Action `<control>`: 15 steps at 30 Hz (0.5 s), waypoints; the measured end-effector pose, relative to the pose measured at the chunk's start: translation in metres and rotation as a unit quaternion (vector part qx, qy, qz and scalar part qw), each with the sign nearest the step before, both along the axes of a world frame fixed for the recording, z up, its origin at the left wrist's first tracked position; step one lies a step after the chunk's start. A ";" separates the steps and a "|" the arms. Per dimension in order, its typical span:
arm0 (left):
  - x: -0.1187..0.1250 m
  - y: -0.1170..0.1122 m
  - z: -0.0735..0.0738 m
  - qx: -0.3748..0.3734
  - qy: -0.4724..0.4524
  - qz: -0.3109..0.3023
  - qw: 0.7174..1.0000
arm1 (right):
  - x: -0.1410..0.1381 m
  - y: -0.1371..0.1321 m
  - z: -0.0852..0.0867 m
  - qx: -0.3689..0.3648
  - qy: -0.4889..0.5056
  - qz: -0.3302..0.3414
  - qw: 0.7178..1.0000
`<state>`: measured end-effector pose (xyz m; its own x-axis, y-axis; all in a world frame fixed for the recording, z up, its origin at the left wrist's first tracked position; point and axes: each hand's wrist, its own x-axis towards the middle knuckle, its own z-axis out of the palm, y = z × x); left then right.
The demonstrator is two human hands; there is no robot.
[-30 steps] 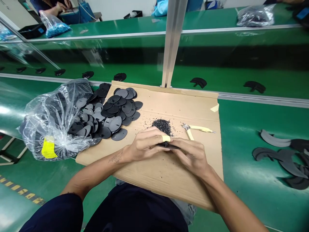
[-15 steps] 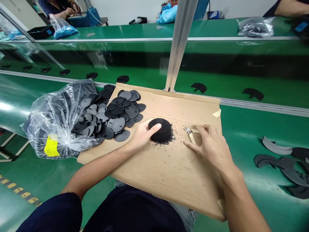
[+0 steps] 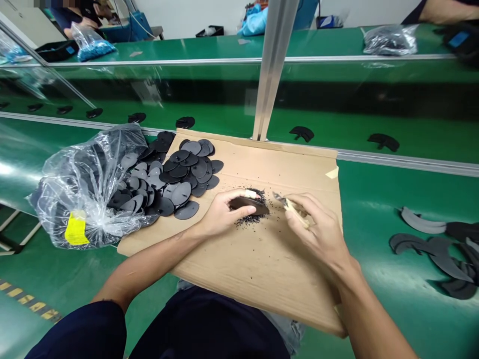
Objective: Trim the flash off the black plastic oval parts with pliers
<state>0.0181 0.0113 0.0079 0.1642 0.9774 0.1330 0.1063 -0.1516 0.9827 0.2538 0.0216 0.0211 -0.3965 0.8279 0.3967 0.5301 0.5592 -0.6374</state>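
My left hand (image 3: 223,212) is closed on a black plastic disc piece (image 3: 249,203), held tilted over the cardboard (image 3: 224,264). Its thumb lies across the near face and a finger with a white wrap on the tip runs along the far side. Whether it is one disc or several together I cannot tell. Small black scraps (image 3: 250,221) lie scattered beneath it. To the right, my right hand (image 3: 318,227) is closed round the pale handles of small nippers (image 3: 295,212). Their metal jaws point left toward the disc piece, apart from it; the fingers partly hide the handles.
Many black discs (image 3: 187,209) spill from a clear plastic bag (image 3: 90,184) at the left. Curved black parts (image 3: 449,259) lie on the green table at the right. A metal post (image 3: 271,75) rises behind the cardboard. Black parts (image 3: 302,133) sit along the strip beyond, with a co-worker's arm (image 3: 449,11) farther back.
My right hand has closed round the nippers and lifted them off the cardboard. My left hand has tilted the black disc piece, which stood as a thick round shape before.
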 end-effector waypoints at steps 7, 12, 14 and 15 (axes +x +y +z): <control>-0.001 -0.002 -0.001 0.066 -0.007 -0.049 0.997 | -0.001 -0.005 0.001 0.066 0.008 0.059 0.996; -0.001 -0.003 0.001 0.083 0.015 -0.061 0.995 | 0.001 -0.005 -0.001 0.105 -0.023 0.067 0.992; -0.002 -0.003 0.002 0.086 0.015 -0.064 0.994 | 0.001 -0.005 -0.001 0.116 -0.026 0.070 0.990; -0.002 -0.003 0.002 0.087 0.015 -0.066 0.994 | 0.001 -0.005 -0.001 0.121 -0.029 0.070 0.990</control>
